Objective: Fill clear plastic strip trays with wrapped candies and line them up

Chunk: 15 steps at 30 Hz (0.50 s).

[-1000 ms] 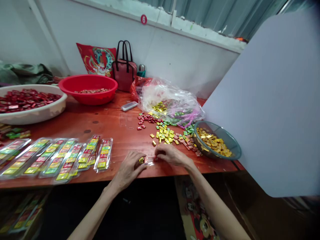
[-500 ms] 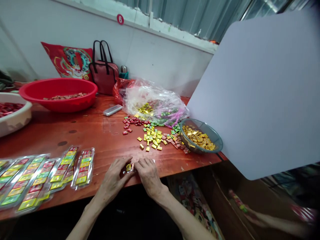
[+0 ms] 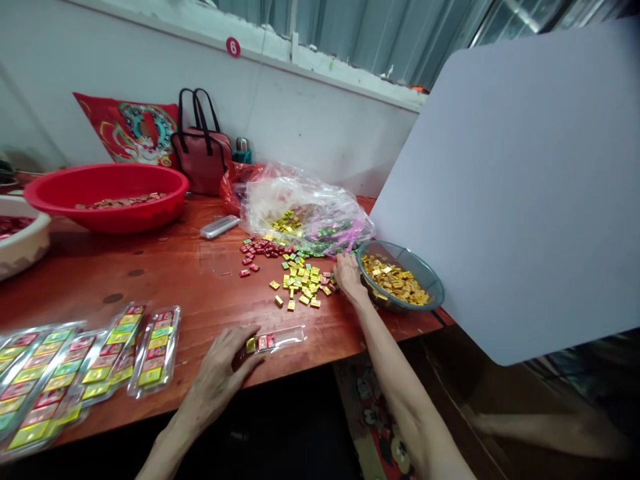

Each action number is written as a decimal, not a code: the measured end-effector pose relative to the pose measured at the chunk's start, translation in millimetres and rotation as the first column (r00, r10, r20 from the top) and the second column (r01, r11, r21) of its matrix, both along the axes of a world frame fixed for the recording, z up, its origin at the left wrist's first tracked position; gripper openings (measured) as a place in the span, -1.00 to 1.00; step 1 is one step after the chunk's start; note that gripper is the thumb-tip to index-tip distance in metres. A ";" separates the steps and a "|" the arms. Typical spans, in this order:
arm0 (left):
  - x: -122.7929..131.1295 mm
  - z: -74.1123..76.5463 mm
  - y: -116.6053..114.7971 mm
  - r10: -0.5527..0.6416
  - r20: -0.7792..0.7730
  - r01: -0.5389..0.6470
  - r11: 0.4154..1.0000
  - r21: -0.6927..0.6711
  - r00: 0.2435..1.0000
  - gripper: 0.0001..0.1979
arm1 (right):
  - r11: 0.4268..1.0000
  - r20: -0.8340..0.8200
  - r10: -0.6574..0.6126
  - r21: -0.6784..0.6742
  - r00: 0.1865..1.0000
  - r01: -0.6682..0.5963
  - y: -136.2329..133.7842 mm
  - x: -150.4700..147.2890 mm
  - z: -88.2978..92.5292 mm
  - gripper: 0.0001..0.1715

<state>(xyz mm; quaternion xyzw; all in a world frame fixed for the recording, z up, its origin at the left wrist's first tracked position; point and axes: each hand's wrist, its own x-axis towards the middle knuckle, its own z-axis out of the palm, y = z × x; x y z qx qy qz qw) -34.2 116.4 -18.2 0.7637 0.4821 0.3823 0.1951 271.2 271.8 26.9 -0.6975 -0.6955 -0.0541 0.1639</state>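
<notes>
My left hand [image 3: 223, 363] holds one end of a narrow clear plastic tray [image 3: 287, 337] between thumb and fingers at the table's front edge. A few small wrapped pieces, yellow and red, sit at the tray's left end; its right part shows no pieces. My right hand [image 3: 350, 277] reaches out to the loose pieces beside the grey bowl [image 3: 434, 305], fingers bent down and closed. What they pinch, if anything, is hidden. Yellow pieces [image 3: 303, 280] lie scattered left of it, with dark red pieces [image 3: 260, 249] farther back.
Filled clear trays [image 3: 157, 347] lie overlapping at left. A red basin [image 3: 107, 217] and a white basin [image 3: 25, 250] hold more pieces. A clear plastic bag [image 3: 310, 200] lies behind the pile. A pale board [image 3: 515, 200] rises at right; another person's arm [image 3: 545, 430] shows below it.
My right hand has left the tray and moved forward and right to the loose pieces. My left hand stays at the tray, whose red pieces now show. The other person's arm has shifted.
</notes>
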 end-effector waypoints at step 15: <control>0.2 2.3 -1.9 -0.020 0.017 0.020 1.000 -0.009 1.000 -0.66 | 0.991 -0.059 0.097 -0.083 0.994 -0.101 1.8 -4.3 -2.1 -0.85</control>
